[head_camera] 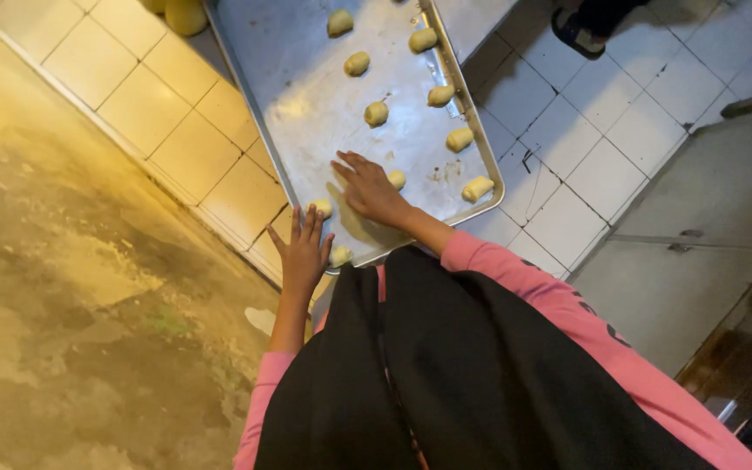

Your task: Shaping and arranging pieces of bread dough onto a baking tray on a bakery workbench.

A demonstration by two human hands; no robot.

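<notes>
**Dough pieces lined up on the tray, near corner filling in**

On the long, shiny metal baking tray, small pale yellow dough rolls sit in two loose rows: five run down the right edge, ending with the dough roll at the tray's corner, and others run down the middle. The right hand lies flat on the tray, fingers spread and gripping nothing, just beside a small dough piece. The left hand hovers open at the near edge, fingers splayed and empty, between two more pieces, the one by the fingertips and the one near the wrist. I judge the tray's right side is filled, while its left strip is bare.

Beyond the tray, yellow dough lumps wait at the top. A stained, floury bench lies left, and white floor tiles spread right, where somebody's dark shoe stands well apart.
</notes>
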